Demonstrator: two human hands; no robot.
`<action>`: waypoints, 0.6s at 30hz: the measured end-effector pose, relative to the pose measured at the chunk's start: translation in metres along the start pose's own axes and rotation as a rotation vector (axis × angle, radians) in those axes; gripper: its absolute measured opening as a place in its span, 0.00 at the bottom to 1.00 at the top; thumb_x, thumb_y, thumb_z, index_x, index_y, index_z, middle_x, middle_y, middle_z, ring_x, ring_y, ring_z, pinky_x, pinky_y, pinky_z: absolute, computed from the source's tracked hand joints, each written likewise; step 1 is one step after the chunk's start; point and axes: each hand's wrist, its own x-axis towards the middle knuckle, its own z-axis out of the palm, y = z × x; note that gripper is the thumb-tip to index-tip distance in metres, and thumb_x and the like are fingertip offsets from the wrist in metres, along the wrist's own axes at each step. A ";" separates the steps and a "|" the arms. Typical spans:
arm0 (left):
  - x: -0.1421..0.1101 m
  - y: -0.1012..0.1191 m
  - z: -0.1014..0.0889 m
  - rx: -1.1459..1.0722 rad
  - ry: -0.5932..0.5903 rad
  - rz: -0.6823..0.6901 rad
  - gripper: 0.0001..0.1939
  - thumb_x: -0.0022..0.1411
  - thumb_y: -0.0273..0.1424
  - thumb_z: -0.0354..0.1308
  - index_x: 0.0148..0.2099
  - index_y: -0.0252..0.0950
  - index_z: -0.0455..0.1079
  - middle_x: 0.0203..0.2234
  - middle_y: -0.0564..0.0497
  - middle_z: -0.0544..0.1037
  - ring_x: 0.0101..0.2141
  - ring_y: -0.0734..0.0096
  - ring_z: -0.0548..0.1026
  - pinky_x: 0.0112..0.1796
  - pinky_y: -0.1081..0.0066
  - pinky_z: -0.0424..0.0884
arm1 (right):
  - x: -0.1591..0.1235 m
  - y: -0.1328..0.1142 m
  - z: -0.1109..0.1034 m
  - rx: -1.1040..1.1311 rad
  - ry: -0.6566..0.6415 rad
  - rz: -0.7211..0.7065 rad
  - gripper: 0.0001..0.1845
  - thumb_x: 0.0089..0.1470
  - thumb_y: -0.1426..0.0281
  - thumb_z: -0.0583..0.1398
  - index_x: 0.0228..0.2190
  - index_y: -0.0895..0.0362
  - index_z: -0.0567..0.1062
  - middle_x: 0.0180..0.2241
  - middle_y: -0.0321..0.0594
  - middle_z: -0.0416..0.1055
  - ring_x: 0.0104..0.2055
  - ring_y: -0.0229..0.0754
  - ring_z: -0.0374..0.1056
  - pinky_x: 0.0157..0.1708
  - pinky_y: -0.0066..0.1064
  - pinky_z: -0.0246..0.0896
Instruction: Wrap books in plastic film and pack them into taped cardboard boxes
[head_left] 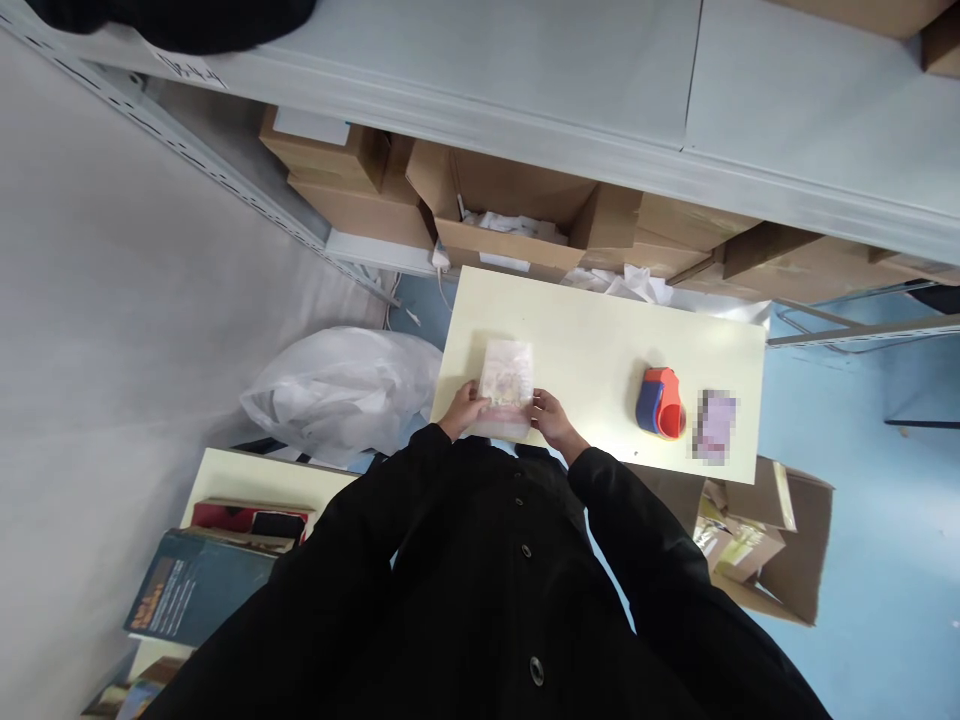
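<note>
A small pale packet, wrapped in clear film, lies on the cream table near its front edge. My left hand grips the packet's left lower corner with curled fingers. My right hand holds its right lower edge the same way. Both arms are in black sleeves. A red and blue tape dispenser stands on the table to the right of my hands, apart from them.
A blurred pinkish item lies right of the dispenser. Cardboard boxes fill the shelf behind the table. A white plastic bag sits at the left, books on a lower table, an open box on the blue floor.
</note>
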 end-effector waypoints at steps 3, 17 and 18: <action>0.000 0.005 -0.006 -0.132 -0.088 -0.059 0.28 0.49 0.35 0.60 0.54 0.36 0.65 0.45 0.44 0.75 0.42 0.63 0.75 0.37 0.70 0.71 | -0.002 -0.008 -0.001 -0.004 -0.038 -0.029 0.17 0.39 0.67 0.62 0.35 0.53 0.69 0.33 0.37 0.71 0.33 0.39 0.68 0.32 0.34 0.67; 0.028 0.037 -0.039 -0.137 0.174 0.113 0.28 0.45 0.35 0.66 0.49 0.32 0.69 0.39 0.42 0.78 0.39 0.62 0.77 0.37 0.66 0.73 | 0.048 -0.038 0.028 -0.076 -0.002 -0.213 0.20 0.40 0.66 0.61 0.40 0.55 0.72 0.34 0.37 0.71 0.31 0.37 0.66 0.31 0.33 0.67; 0.034 0.040 -0.041 -0.099 0.228 0.141 0.26 0.45 0.34 0.66 0.48 0.32 0.69 0.40 0.42 0.78 0.39 0.62 0.77 0.38 0.66 0.73 | 0.056 -0.040 0.033 -0.092 0.010 -0.226 0.20 0.40 0.66 0.61 0.39 0.55 0.73 0.35 0.38 0.71 0.30 0.37 0.66 0.31 0.33 0.67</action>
